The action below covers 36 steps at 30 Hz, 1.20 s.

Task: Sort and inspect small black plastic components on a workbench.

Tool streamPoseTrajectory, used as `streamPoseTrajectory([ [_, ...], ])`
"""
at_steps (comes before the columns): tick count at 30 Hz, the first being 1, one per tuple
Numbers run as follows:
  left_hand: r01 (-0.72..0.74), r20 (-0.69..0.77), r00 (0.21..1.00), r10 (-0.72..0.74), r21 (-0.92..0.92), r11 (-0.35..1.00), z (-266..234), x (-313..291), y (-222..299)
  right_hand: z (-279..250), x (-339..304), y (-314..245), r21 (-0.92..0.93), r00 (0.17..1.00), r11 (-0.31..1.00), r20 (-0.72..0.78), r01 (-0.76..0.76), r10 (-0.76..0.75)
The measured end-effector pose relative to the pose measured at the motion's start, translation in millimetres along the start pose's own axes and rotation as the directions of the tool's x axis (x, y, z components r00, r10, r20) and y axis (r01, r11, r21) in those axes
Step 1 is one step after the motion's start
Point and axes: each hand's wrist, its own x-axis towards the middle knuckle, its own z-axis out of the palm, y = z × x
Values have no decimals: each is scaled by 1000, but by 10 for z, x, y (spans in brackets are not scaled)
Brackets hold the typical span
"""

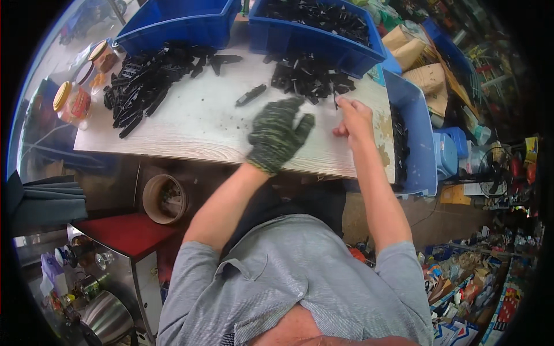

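My left hand [276,134], in a dark green and black knit glove, hovers low over the white wood-grain table [213,124]. Its fingers reach forward with the thumb apart, and nothing shows in it. My bare right hand [354,120] is closed, thumb and forefinger pinching a thin black plastic piece [336,102] at the near edge of a pile of black plastic parts [303,78]. Ahead of the glove a single black part [251,95] lies by itself. Another, larger heap of long black parts [144,83] spreads on the table's left side.
Two blue bins stand along the far edge, the left bin [179,26] and the right bin [314,37], which is full of black parts. A lighter blue crate [418,138] flanks the table's right side. Lidded jars [72,102] stand at the left; a bucket [165,199] sits below.
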Motion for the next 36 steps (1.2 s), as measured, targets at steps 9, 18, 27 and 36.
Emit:
streamPoseTrajectory([
  [9,181,427,864,-267,232,956,142,130,233,293,-448,37,220,973,973,200,71,-117],
  [18,-67,184,982,45,113,991,-200,10,99,303,-438,141,216,928,970,328,109,-178],
  [27,-8,445,819,-362,640,769,-635,478,-303,362,-585,45,441,962,897,238,16,-135],
  [36,215,320,942,-104,-335,917,-293,-11,142,437,-745,-97,461,996,886,33,55,-79],
])
